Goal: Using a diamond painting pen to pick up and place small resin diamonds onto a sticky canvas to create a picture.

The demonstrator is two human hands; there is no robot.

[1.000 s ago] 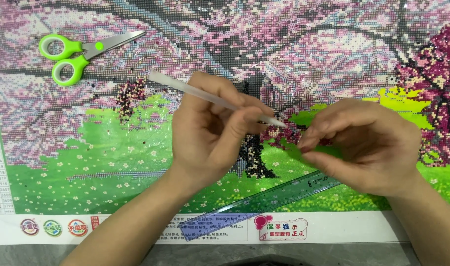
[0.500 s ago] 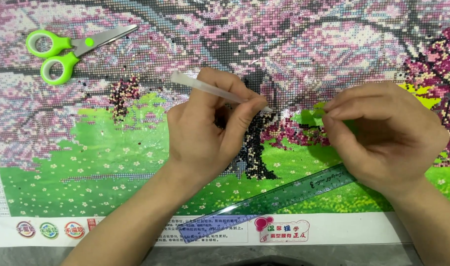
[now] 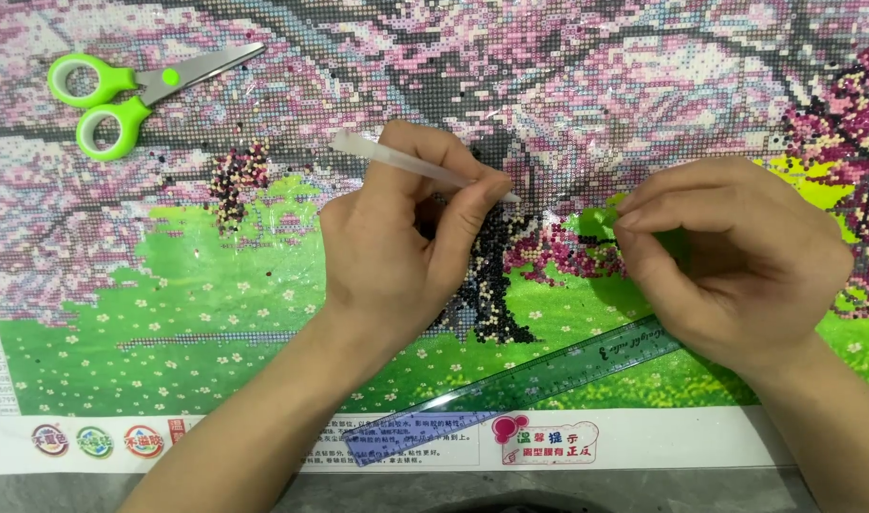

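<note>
A large diamond-painting canvas (image 3: 216, 275) with pink trees over a green lawn fills the view. My left hand (image 3: 396, 247) grips a white applicator pen (image 3: 396, 160); the pen's tip points right, near the dark beaded tree trunk (image 3: 491, 294). My right hand (image 3: 729, 256) rests on the canvas to the right. Its thumb and fingertips are pinched together at a green patch; what they hold is too small to tell, possibly the clear film.
Green-handled scissors (image 3: 121, 95) lie at the upper left. A clear blue ruler (image 3: 510, 389) lies slanted near the lower edge, partly under my right hand. A loose pile of beads (image 3: 237, 180) sits left of my left hand. The white printed border (image 3: 263, 442) runs along the bottom.
My left hand pulled the pen back left and up, off the pink beads. My right hand rose from the ruler area to the green patch, pinching. The view shifted slightly.
</note>
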